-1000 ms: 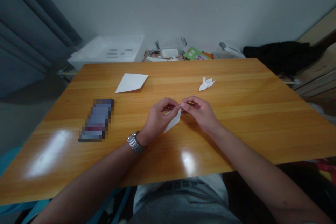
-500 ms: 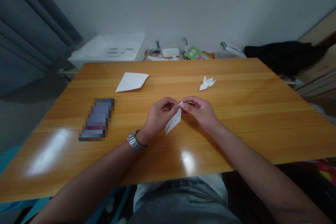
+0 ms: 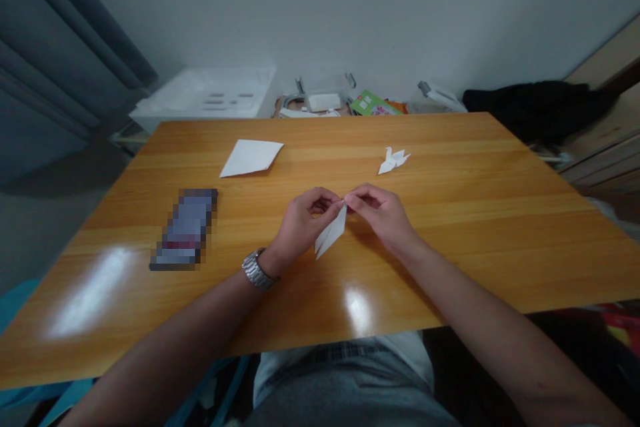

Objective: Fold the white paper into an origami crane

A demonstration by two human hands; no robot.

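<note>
A folded white paper (image 3: 332, 232) hangs pointed end down between my hands, just over the wooden table (image 3: 480, 227). My left hand (image 3: 309, 215) pinches it near its upper end with thumb and fingers. At the very top, the fingertips of my right hand (image 3: 376, 211) close on the paper's narrow tip, which they cover. Beyond my right hand stands a small white paper crane (image 3: 394, 160). Farther off to the left lies a flat folded sheet of white paper (image 3: 251, 157).
A phone (image 3: 185, 229), its picture pixelated, lies on the left of the table. Behind the far edge are a white plastic tray (image 3: 220, 97), a green booklet (image 3: 373, 104), cables and a dark cloth (image 3: 540, 110). A grey curtain (image 3: 55, 47) hangs at the left.
The right fingertips have closed over the small white tip that showed between the hands before. The left hand keeps its hold, and the rest is nearly unchanged.
</note>
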